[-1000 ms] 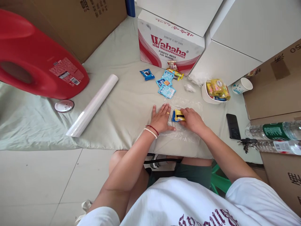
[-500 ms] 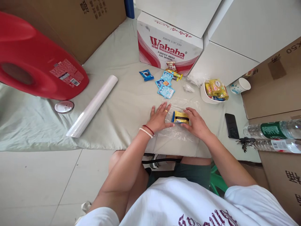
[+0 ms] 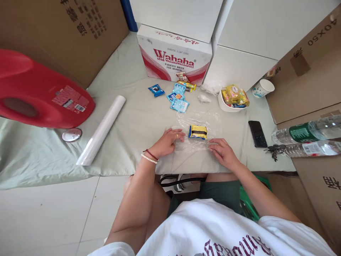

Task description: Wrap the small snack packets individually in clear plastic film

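Note:
A small pile of snack packets wrapped in yellow and blue (image 3: 198,132) lies on a sheet of clear plastic film (image 3: 193,145) spread over the cloth. To the left of the packets, my left hand (image 3: 167,143) has its fingers bent at the film's near left edge, thumb tucked under and partly hidden. My right hand (image 3: 223,152) pinches the film's near right edge between thumb and fingertips. Neither hand touches the packets.
A film roll (image 3: 102,129), a red jug (image 3: 48,92) and a round lid (image 3: 71,134) are on the left. Behind lie blue packets (image 3: 179,105) and a Wahaha carton (image 3: 174,57). Rightward are a snack-filled bowl (image 3: 223,103), paper cup (image 3: 262,89), phone (image 3: 257,133), keys (image 3: 275,151) and bottles (image 3: 319,131).
Both hands have drawn back from the snack packets toward the table's near edge, onto the film's near edge. My right hand has let go of the packets. The view has shifted slightly.

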The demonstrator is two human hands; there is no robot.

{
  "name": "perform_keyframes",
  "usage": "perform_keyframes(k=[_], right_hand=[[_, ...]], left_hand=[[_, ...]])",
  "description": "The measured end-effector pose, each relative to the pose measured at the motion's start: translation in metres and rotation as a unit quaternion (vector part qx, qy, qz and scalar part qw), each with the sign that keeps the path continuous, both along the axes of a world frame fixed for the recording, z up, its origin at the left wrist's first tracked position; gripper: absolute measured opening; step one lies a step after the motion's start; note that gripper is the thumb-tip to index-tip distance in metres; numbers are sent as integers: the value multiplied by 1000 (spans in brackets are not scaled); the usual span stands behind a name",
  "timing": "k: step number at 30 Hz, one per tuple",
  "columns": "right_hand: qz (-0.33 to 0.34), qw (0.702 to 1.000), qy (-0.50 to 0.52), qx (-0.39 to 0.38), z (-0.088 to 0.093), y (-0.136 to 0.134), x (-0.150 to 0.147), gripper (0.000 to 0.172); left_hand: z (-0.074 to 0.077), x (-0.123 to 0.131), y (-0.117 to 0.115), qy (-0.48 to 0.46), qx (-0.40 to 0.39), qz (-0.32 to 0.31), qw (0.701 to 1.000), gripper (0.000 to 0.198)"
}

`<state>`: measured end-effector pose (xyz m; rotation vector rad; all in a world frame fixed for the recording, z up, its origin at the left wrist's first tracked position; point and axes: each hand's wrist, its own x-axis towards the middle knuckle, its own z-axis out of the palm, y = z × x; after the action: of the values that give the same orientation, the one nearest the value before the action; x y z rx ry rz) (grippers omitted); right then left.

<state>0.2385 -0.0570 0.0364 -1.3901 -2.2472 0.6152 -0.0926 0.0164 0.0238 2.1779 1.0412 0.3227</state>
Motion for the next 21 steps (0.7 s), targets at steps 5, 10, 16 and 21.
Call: perform_keyframes(k=[5, 10, 16, 21], right_hand=[[-41, 997, 54, -29, 26, 37, -3, 27], [-129, 981, 79, -119, 27, 75, -3, 31], [-203, 944, 156, -209, 13, 95, 4, 40], [-229, 942, 136, -205, -1, 100, 12, 46]], left_hand=[[-4, -7, -7, 62, -5, -5, 998, 73], [-3, 5, 4, 22, 10, 44, 999, 43], [-6, 19, 27, -40, -3, 193, 980, 42], [-17, 27, 34, 3, 21, 332, 943, 27]])
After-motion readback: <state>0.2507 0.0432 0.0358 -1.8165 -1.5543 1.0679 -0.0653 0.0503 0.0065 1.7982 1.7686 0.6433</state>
